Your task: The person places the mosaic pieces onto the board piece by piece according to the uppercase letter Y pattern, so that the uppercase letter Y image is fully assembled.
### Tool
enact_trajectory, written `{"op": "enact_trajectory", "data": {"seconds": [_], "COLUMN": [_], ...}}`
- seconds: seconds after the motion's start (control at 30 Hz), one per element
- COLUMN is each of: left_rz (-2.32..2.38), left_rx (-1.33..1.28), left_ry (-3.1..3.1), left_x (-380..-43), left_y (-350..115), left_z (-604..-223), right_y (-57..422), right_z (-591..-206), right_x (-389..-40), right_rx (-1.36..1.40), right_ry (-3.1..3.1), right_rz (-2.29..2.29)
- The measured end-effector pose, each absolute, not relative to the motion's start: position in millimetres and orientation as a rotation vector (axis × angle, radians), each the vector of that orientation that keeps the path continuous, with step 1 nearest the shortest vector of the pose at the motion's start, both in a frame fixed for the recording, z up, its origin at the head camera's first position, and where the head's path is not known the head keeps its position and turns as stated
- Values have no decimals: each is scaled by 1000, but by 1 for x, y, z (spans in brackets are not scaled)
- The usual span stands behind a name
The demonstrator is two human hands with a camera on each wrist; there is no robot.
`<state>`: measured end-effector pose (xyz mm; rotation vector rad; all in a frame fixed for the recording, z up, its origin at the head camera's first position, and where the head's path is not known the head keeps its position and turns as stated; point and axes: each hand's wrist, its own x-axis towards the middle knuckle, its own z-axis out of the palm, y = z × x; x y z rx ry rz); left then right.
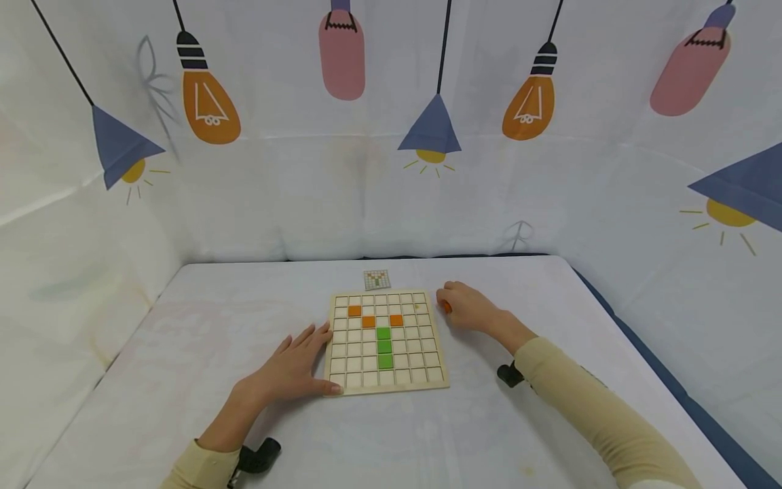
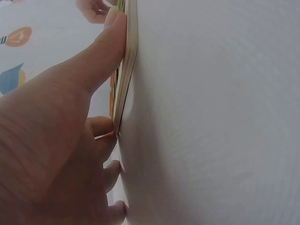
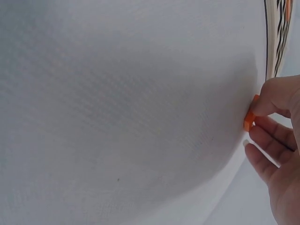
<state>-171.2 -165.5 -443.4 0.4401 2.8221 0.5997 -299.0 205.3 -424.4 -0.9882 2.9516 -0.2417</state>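
Note:
A pale wooden grid board [image 1: 397,392] lies on the white table. A column of three green tiles [image 1: 385,346] sits in its middle, and above them are three orange tiles [image 1: 368,322]. My left hand [image 1: 293,372] rests along the board's left edge, fingers spread and thumb [image 2: 115,30] on the near left corner. Off the board's upper right side, my right hand [image 1: 469,307] pinches an orange tile [image 3: 250,119] between thumb and fingers, close over the table.
Just beyond the board lies a small card [image 1: 377,279] printed with a similar grid pattern. A white cloth [image 1: 318,204] with printed lamps and bulbs hangs behind the table [image 1: 232,305]. Each wrist carries a black camera mount [image 1: 510,375].

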Motion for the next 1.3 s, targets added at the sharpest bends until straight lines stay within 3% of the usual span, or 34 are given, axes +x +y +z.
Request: {"op": "enact_trajectory", "data": {"seconds": [1.3], "left_rz": [594], "left_rx": [448], "left_ry": [2833], "left_x": [-172], "left_y": [-166], "left_z": [-446], "right_y": [204], "right_z": [-429], "right_x": [-303], "right_rx": [-1016], "right_ry": [2940], "right_rz": [-282]}}
